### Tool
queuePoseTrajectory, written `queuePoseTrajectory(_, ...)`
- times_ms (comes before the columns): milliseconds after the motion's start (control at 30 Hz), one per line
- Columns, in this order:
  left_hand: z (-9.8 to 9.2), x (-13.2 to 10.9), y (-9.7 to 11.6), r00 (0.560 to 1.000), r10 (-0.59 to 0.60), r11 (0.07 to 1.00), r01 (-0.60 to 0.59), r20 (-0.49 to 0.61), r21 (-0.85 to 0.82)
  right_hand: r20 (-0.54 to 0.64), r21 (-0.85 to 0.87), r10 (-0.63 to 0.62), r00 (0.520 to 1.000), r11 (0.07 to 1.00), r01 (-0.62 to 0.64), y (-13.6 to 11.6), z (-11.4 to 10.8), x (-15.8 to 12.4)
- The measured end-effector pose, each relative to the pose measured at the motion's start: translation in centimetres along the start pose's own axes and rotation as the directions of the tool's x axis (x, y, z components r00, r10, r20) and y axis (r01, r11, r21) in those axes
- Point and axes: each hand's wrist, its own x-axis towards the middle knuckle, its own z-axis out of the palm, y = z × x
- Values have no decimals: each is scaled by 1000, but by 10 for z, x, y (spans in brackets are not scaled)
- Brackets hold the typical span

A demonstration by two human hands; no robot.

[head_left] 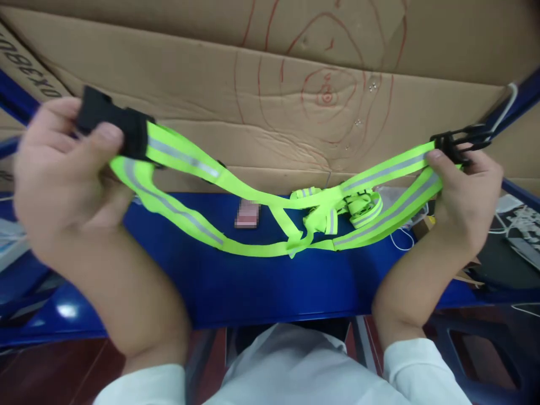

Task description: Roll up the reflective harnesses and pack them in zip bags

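White sleeves (pixel 270 371); left hand (pixel 63 169) and right hand (pixel 464 191) hold reflective belt (pixel 253 244).

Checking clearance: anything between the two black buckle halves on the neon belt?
Nothing solid. Left hand holds the socket buckle, right hand the pronged buckle; between them only the belt sags over the blue table.

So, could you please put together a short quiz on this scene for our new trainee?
1. True or false: the left hand grips the black socket buckle of the reflective belt.
2. Which buckle part is at the right hand? A) pronged black clip B) metal ring
3. What lies behind the blue table?

Key: 1 true; 2 A; 3 cardboard sheets.
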Motion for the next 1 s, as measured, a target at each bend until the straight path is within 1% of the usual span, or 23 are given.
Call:
queuePoseTrajectory(33,11,-3,18,998,-51,991,56,40,-124,-6,-18,-29,1000,999,29,-9,5,-5)
queuePoseTrajectory(67,23,-7,35,996,-69,978,79,58,-196,-9,-33,-78,997,996,78,-18,9,-11)
queuePoseTrajectory(100,35,-11,51,998,-57,973,57,7,-224,-2,-45,-148,989,988,148,-27,12,-18)
queuePoseTrajectory(133,47,-15,67,999,-32,978,28,-17,-208,34,-56,-217,976,974,218,-37,16,-25)
queuePoseTrajectory(167,60,-20,81,1000,-10,988,12,19,-157,70,-89,-289,955,951,295,-47,20,-32)
queuePoseTrajectory(200,73,-24,95,997,69,990,-64,34,-129,102,-136,-346,933,924,357,-57,25,-39)
queuePoseTrajectory(233,86,-30,107,984,158,983,-148,83,-108,175,-179,-369,913,900,398,-66,31,-47)
queuePoseTrajectory(267,98,-36,117,961,253,964,-240,108,-116,274,-184,-395,877,874,451,-73,39,-55)
queuePoseTrajectory(300,110,-42,125,963,207,977,-194,174,-94,389,-158,-403,829,857,491,-78,47,-62)
queuePoseTrajectory(333,121,-48,130,951,221,975,-208,217,-80,494,-118,-398,773,850,513,-81,55,-68)
queuePoseTrajectory(367,131,-53,132,940,244,970,-241,240,-40,550,-90,-395,736,848,522,-82,63,-73)
queuePoseTrajectory(400,139,-58,133,941,238,968,-249,241,14,579,-85,-379,722,853,515,-81,70,-77)
queuePoseTrajectory(500,153,-69,123,938,214,955,-260,273,144,634,-161,-309,709,844,512,-76,82,-84)
queuePoseTrajectory(567,157,-72,114,912,207,942,-283,355,178,669,-225,-257,698,824,520,-75,81,-85)
queuePoseTrajectory(600,158,-74,111,894,208,935,-301,397,188,675,-252,-237,698,816,521,-76,79,-85)
queuePoseTrajectory(667,159,-76,108,873,192,923,-316,448,220,659,-298,-217,720,804,514,-78,75,-85)
queuePoseTrajectory(733,160,-77,109,876,148,912,-300,460,279,629,-333,-209,748,798,503,-82,73,-86)
queuePoseTrajectory(800,161,-77,110,884,101,900,-276,456,336,611,-350,-200,766,800,488,-84,74,-87)
queuePoseTrajectory(867,162,-77,111,889,72,896,-257,453,362,613,-357,-186,767,801,480,-85,78,-90)
queuePoseTrajectory(933,164,-77,112,895,50,899,-233,443,371,636,-371,-153,757,799,473,-83,82,-91)
queuePoseTrajectory(1000,166,-77,111,906,28,906,-201,422,372,643,-380,-117,757,809,448,-80,86,-91)
